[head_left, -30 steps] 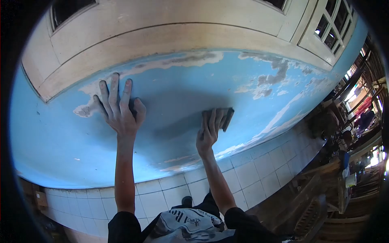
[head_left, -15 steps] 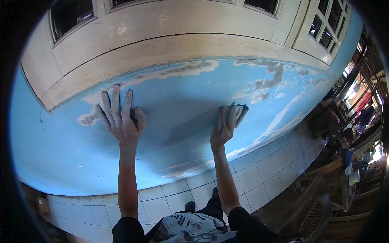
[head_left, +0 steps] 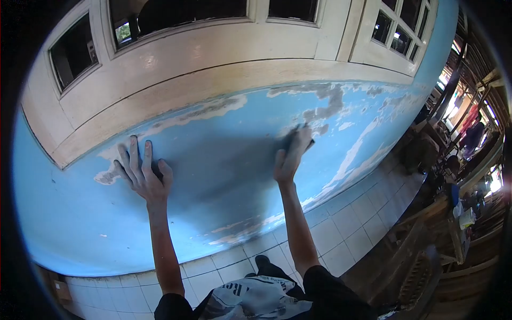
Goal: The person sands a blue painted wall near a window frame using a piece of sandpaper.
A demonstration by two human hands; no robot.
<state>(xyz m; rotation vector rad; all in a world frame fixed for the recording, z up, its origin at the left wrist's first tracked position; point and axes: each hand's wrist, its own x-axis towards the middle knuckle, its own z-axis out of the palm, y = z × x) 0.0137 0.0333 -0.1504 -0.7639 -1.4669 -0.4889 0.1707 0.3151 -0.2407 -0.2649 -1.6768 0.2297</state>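
Observation:
My left hand [head_left: 145, 175] lies with its fingers spread on the light blue wall [head_left: 224, 160], beside a peeled whitish patch [head_left: 106, 174]. Its fingers look dusty. Further right, my right hand [head_left: 292, 156] presses a dark, thin piece of sandpaper [head_left: 311, 144] against the wall. Only an edge of that sheet shows past the fingers, which are slightly blurred. Just above these fingertips, grey and white bare patches [head_left: 326, 106] break up the blue paint.
A cream wooden window frame [head_left: 213, 74] with dark panes runs above the wall. White floor tiles [head_left: 330, 229] meet the wall's foot. At the right are wooden furniture [head_left: 453, 234] and hanging cloths [head_left: 472, 128]. A small box [head_left: 61, 289] sits at lower left.
The camera view has shifted. My right hand has slid up and rightward over the wall with the sandpaper, closer to the grey patches. My left hand stays at about the same spot.

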